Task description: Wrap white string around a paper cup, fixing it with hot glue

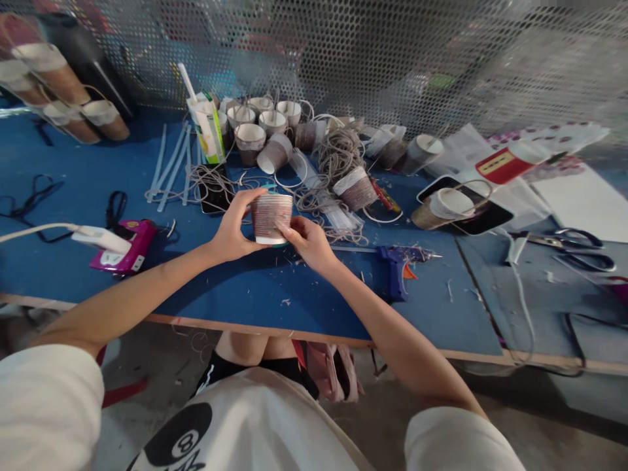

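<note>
A paper cup [271,219] wound with cord is held up over the front half of the blue table. Its white band faces down toward me. My left hand [234,227] wraps round its left side, thumb low and fingers over the top. From the right, my right hand [310,241] presses thumb and fingertips against the cup's lower right side. Just behind the cup lie loose cord strands and a cord-wrapped cup [356,188] on its side. A blue glue gun [396,269] rests to the right of my right hand.
Several cord-wrapped cups [250,139] and a cord heap [342,156] fill the back. Glue sticks [171,163], a drink carton [209,127] and a purple power strip [125,248] are left. Scissors [564,242] and a phone-like black slab [483,219] lie right. A perforated metal screen [343,59] stands behind.
</note>
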Demonstrator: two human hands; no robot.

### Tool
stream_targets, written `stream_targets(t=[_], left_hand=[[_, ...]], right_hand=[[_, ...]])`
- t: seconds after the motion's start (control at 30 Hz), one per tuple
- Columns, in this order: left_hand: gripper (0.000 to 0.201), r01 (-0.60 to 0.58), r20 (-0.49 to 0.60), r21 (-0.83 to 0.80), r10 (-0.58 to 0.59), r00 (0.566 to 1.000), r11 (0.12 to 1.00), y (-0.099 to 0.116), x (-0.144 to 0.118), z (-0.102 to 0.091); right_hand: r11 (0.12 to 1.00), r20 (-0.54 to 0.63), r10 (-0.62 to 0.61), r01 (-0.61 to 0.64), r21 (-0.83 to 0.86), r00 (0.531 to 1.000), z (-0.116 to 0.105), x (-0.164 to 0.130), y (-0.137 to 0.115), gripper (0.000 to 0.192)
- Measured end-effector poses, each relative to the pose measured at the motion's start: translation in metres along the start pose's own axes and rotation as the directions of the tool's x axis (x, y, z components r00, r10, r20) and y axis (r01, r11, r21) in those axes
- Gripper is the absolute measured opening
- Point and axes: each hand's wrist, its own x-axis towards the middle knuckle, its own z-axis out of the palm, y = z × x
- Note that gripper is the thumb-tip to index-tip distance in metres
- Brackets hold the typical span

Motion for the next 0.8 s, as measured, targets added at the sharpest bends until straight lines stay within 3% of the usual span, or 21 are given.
stream_targets(t=[0.13, 0.27, 0.37, 0.53, 0.8], left_hand=[[0.089, 0.066, -0.028, -0.031, -0.067, 0.997, 0.997, -0.001, 0.0, 0.002], [0.092, 0.09, -0.081, -0.026, -0.092, 0.992, 0.996, -0.009, 0.0, 0.001], [0.094, 0.119, -0.085, -0.027, -0.12, 0.989, 0.993, -0.014, 0.0, 0.0], [0.094, 0.089, -0.085, -0.082, -0.096, 0.992, 0.993, -0.017, 0.0, 0.003], [0.093, 0.068, -0.093, -0.251, -0.094, 0.991, 0.966, -0.02, -0.001, 0.008]], right_hand=[[0.975, -0.071, -0.082, 0.065, -0.212, 0.994, -0.009, -0.004, -0.003, 0.062], [0.93, 0.012, -0.127, 0.123, -0.345, 0.992, -0.017, -0.011, -0.017, 0.064], [0.94, 0.053, -0.155, 0.163, -0.299, 0.987, -0.02, -0.012, -0.022, 0.066], [0.952, -0.005, -0.235, 0.229, -0.202, 0.972, -0.021, -0.009, -0.026, 0.064], [0.921, -0.026, -0.291, 0.273, -0.276, 0.956, -0.016, -0.006, -0.023, 0.064]])
